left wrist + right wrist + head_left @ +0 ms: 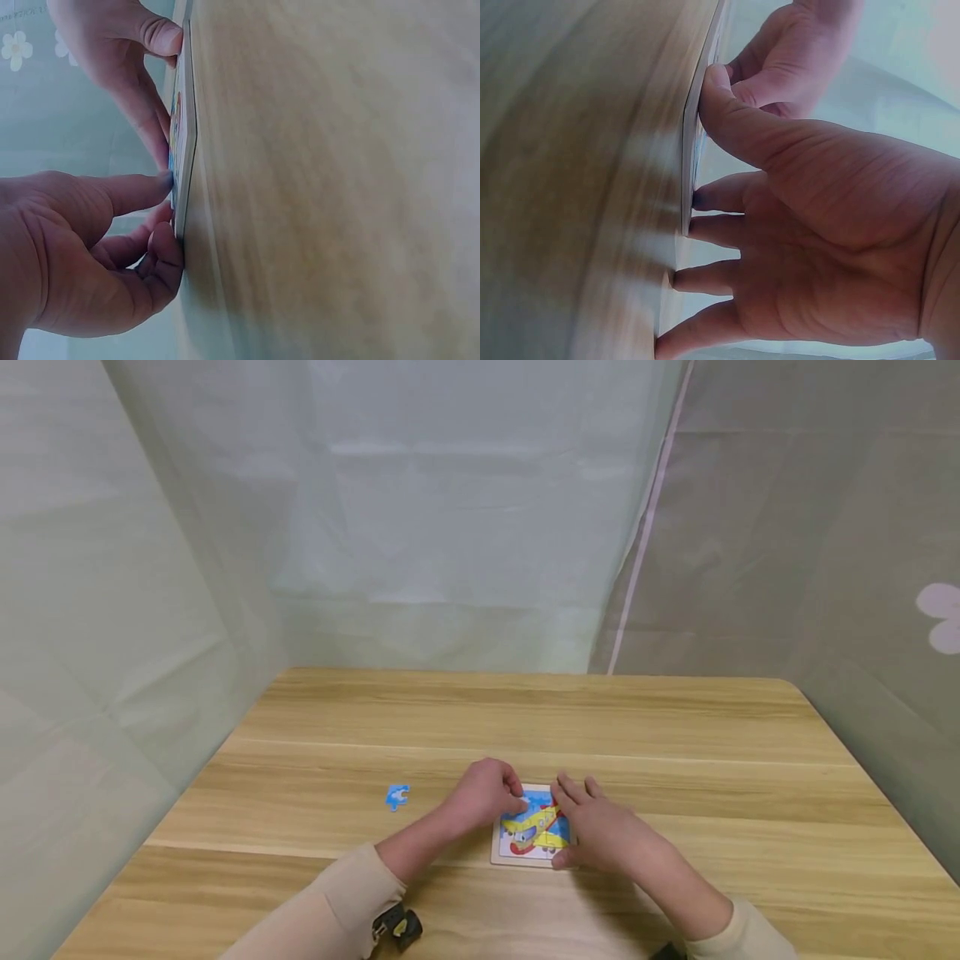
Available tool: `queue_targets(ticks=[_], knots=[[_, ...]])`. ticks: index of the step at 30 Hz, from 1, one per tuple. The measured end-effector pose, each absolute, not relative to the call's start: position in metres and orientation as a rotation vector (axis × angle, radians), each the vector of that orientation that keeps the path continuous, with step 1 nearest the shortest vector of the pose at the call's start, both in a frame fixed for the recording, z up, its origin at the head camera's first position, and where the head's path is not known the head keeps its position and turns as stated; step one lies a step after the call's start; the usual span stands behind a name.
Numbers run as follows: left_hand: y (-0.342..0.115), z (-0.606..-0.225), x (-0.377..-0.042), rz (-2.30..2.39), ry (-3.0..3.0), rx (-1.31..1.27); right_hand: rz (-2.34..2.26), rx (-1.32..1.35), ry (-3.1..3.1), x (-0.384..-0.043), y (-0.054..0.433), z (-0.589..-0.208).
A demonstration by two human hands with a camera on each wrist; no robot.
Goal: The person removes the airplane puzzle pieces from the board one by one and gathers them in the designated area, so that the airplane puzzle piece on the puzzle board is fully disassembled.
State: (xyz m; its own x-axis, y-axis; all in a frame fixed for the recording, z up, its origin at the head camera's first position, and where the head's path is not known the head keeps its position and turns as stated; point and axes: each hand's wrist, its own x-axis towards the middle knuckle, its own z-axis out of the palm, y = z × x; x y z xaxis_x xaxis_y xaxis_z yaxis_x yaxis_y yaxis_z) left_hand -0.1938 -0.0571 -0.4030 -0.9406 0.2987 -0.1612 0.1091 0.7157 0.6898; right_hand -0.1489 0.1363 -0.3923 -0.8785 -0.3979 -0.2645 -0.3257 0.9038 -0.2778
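Observation:
A small jigsaw puzzle (536, 827) with a yellow airplane on blue sky sits in a square wooden tray (517, 862) on the table. My left hand (491, 793) is at the tray's upper left, thumb and index finger pinching a blue-and-white puzzle piece at the picture; the fingers hide most of that piece. In the left wrist view this hand's (97, 247) other fingers curl beside the tray's edge. My right hand (603, 835) rests along the tray's right side with fingers spread, its thumb (720, 79) on the near edge. A loose blue puzzle piece (397, 796) lies left of the tray.
The wood-grain table (675, 735) extends around the tray. Pale cloth sheets (450, 527) hang behind and on the left, with a darker grey one (750, 527) on the right. A black device (397, 927) is strapped at my left wrist.

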Motion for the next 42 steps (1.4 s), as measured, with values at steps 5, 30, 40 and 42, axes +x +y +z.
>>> queue_targets(ticks=[5, 30, 40, 42], knots=[[-0.0566, -0.4018, -0.1936, 1.022, 2.674, 0.352, -0.330, -0.540, 2.755, -0.1471, 0.1360, -0.3913], [-0.0584, -0.3999, -0.1938, 1.020, 2.654, 0.348, -0.311, -0.503, 2.744, -0.1465, 0.1315, -0.3886], [-0.0590, -0.4000, -0.1954, 0.979, 2.678, 0.408, -0.313, -0.500, 2.747, -0.1464, 0.1316, -0.3889], [-0.0584, -0.3996, -0.1957, 0.987, 2.669, 0.411, -0.315, -0.503, 2.748, -0.1465, 0.1318, -0.3889]])
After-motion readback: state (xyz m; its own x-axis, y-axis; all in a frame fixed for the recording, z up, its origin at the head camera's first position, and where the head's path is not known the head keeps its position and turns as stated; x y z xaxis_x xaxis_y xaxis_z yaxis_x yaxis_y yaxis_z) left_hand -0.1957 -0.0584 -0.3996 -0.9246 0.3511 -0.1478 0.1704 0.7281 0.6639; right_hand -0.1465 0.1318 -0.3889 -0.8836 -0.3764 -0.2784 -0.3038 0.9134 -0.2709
